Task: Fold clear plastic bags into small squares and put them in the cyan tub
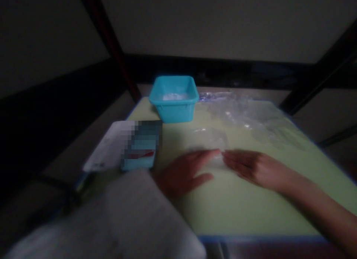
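A small clear plastic bag or sheet (209, 136) lies flat on the pale green table (251, 214), partly under my fingertips. My left hand (185, 173) reaches in from a light sleeve, fingers stretched out and thumb spread away from them. Opposite it, my right hand (253, 166) lies low with its fingers extended together, their tips close to those of my left hand at the near side of the plastic. Nothing shows gripped in either hand. Dim light and blur hide the exact contact with the plastic.
Behind the hands stands a turquoise plastic basin (178, 112) with something whitish inside. Crumpled clear plastic (245, 114) spreads over the back right of the table. At the left lie a white sheet (110, 145) and a pixelated flat object (143, 140). A dark red post (111, 43) rises behind.
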The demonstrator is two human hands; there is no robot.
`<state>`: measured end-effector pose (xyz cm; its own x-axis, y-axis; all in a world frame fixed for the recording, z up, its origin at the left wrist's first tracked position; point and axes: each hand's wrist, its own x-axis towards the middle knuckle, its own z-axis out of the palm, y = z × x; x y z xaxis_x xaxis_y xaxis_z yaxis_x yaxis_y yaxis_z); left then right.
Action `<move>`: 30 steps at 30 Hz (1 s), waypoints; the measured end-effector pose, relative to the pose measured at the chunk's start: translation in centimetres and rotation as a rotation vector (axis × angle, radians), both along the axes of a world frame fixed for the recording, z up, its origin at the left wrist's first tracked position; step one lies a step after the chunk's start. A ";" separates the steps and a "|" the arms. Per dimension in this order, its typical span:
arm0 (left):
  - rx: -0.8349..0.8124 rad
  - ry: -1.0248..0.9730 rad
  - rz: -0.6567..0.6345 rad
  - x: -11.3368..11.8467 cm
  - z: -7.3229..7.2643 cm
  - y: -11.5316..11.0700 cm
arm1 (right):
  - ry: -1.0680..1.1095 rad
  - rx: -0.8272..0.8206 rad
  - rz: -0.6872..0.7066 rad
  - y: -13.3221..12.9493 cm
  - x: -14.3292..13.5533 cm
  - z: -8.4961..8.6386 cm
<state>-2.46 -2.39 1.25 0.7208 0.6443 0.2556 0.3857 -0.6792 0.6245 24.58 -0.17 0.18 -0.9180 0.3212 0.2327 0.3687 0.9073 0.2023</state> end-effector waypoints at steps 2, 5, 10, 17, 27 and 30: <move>-0.089 -0.076 0.127 -0.1 0.1 0.2 | -0.005 -0.006 0.011 -0.1 0.1 0.3; -0.207 -0.240 0.309 -0.2 -0.1 0.8 | -0.014 -0.020 0.021 -0.3 0.2 0.6; -0.447 -0.460 0.491 -0.2 -0.8 1.9 | -0.029 -0.018 0.049 -0.5 0.2 1.0; -0.394 -0.381 0.299 -0.5 -0.7 2.0 | -0.027 -0.005 0.058 -0.7 0.0 1.5; -0.321 -0.252 0.265 -0.6 -0.4 2.0 | 0.002 -0.079 0.047 -0.9 -0.1 2.0; -0.333 -0.258 0.280 -0.5 -0.4 2.0 | 0.028 -0.106 0.045 -0.8 -0.2 2.3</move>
